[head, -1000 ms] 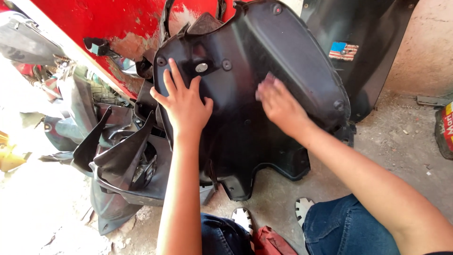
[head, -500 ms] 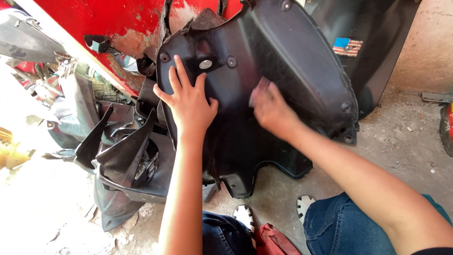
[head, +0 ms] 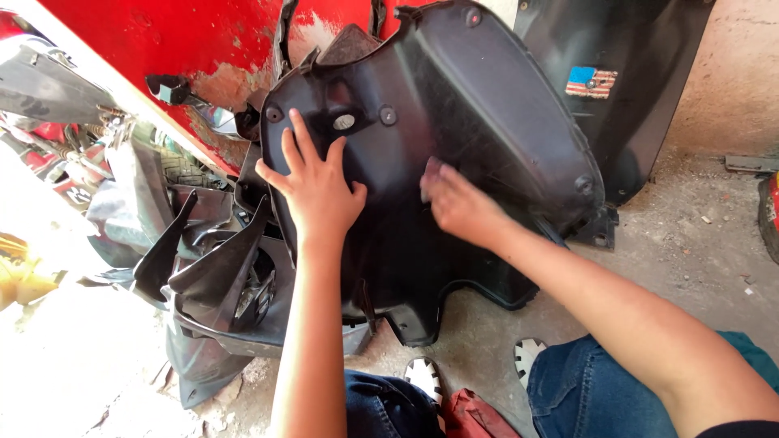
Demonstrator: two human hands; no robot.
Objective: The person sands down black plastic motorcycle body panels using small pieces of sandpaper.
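A large black plastic scooter body panel [head: 487, 105] stands upright on the concrete floor, its inner side facing me. My left hand [head: 316, 191] lies flat on its left part with fingers spread, just below an oval hole. My right hand [head: 458, 207] presses flat against the panel's middle, fingers together and slightly blurred. Neither hand grips anything.
A red scooter body [head: 162, 40] leans behind the panel. Several black plastic fairing pieces [head: 219, 284] are piled at the left. Another black panel with a small flag sticker [head: 641, 89] stands at the back right. My knees in blue jeans [head: 584, 389] and sandals are at the bottom.
My right hand has slid leftward and down across the panel toward the left hand. The left hand has stayed on the panel's left part.
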